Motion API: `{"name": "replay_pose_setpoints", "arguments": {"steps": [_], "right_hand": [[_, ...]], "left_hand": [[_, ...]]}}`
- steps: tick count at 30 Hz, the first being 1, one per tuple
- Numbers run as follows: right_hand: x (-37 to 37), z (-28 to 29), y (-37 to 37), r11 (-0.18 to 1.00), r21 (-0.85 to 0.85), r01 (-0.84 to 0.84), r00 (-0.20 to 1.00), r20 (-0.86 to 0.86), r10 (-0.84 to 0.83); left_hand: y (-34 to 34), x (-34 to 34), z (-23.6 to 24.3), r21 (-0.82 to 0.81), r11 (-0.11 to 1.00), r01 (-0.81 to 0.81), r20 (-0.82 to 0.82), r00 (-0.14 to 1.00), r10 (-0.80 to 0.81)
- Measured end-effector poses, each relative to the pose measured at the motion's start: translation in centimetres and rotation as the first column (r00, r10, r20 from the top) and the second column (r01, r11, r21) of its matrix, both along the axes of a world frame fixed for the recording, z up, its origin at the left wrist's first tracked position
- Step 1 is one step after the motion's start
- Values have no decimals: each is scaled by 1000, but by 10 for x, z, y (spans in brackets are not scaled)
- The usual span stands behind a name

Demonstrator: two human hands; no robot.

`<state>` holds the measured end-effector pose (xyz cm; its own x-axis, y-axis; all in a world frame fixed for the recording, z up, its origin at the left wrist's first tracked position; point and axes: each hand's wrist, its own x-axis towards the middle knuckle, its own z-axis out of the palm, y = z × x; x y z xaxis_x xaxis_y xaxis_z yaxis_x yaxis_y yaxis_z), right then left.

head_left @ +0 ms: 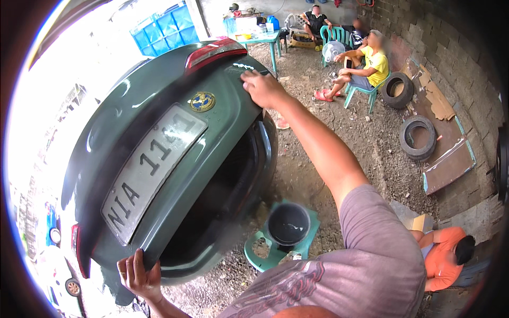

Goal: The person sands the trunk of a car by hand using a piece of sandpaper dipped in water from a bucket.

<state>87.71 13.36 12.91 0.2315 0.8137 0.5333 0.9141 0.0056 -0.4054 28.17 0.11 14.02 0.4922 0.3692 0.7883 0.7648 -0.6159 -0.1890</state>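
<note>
A dark green car trunk lid (pixel 175 175) stands raised in front of me, with a dark opening below its lower edge. It bears a silver licence plate (pixel 154 167), a round blue-and-gold emblem (pixel 202 102) and red tail-light sections at both ends. My left hand (pixel 140 274) grips the lid's near left corner, fingers bent over the edge. At the opposite corner, close to the red tail light (pixel 214 53), my right hand (pixel 261 89) holds the lid with bent fingers; its thumb is partly hidden.
A black basin (pixel 288 223) holding liquid rests on a green plastic chair (pixel 260 254) below the lid. Two tyres (pixel 418 138) and boards lie at the right. Several people sit nearby, one in orange (pixel 448 259). A green table (pixel 260 38) stands behind on gravel.
</note>
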Motion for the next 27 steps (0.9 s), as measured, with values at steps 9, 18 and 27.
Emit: {"name": "replay_pose_setpoints", "arguments": {"steps": [9,18,27], "right_hand": [[-52,-4,-101,893,338,-298,804,-416,425],[-77,0,-126,898,428,99,880,-459,121],[-272,-54,-132,895,433,-111,994,68,90]], "left_hand": [[-2,4,1,-16,1000,8,20,1000,-8],[-11,1,15,-128,992,-21,25,999,24],[-10,-34,24,-267,952,147,-22,987,-158]]}}
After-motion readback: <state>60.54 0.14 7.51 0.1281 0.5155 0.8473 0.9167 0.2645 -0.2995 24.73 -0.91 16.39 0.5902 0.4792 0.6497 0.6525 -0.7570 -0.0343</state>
